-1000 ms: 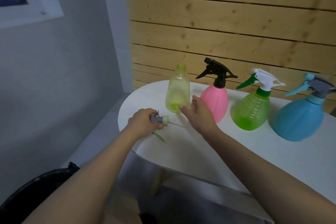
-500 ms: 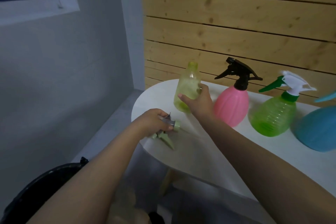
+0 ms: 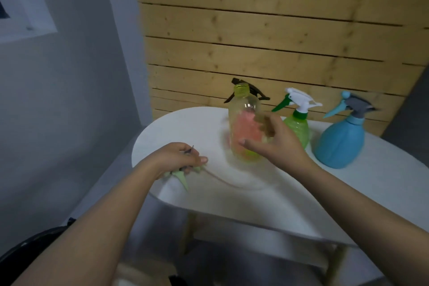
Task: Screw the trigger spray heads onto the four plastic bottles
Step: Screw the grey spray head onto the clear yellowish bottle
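Four bottles total: I count one yellow, one pink, one green, one blue, all at the table's far side by the wood wall.
Spray heads counted: four; three screwed on, one loose in my left hand.
Writing/brands: none I can read on any bottle or head; frame is motion-blurred.
Yellow bottle: translucent, neck open and threaded, no head on it; my right hand holds it upright. Whether its base touches the table I can't tell.
Right hand: fingers and thumb wrapped round the yellow bottle's lower body from the right side.
Left hand: closed over the loose spray head, knuckles up, at the table's near-left edge.
Loose spray head: pale green trigger sticks out below my fist, a dark tip pokes out on top; most of it is hidden by fingers.
Dip tube: thin, curves from the fist across the tabletop toward the right.
Pink bottle: directly behind the yellow one, seen only through its plastic; black head shows either side of the yellow neck.
Green bottle: white and green head on, just right of my right hand.
Blue bottle: grey and light-blue head on, farthest right.
Table: white, rounded end.
Wall behind: horizontal pine planks.
Lower left: dark rounded object, can't identify.
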Tool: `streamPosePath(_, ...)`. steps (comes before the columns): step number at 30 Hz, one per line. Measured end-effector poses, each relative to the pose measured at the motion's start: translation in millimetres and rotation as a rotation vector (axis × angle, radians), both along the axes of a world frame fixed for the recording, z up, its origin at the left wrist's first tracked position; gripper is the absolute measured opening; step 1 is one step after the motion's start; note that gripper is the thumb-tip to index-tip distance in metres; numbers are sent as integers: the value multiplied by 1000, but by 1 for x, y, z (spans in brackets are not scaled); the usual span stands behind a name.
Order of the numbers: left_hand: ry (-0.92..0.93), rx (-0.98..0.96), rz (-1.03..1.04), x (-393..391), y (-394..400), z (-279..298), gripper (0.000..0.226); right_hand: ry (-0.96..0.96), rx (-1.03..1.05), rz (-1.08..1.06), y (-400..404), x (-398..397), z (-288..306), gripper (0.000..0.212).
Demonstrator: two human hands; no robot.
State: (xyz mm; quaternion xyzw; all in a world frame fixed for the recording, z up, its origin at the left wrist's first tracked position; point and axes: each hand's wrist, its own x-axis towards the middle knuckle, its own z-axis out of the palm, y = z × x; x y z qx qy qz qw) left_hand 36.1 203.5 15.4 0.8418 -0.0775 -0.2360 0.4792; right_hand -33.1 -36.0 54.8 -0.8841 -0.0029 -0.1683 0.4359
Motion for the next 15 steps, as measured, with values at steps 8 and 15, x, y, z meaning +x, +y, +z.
streamPosePath(8,-29,-34,-17,-1,-42,10,43,128,-97,-74,-102,-56,0,71)
streamPosePath(15,-100,-130,46,-4,-68,21,38,221,-74,-87,-168,-73,-1,71)
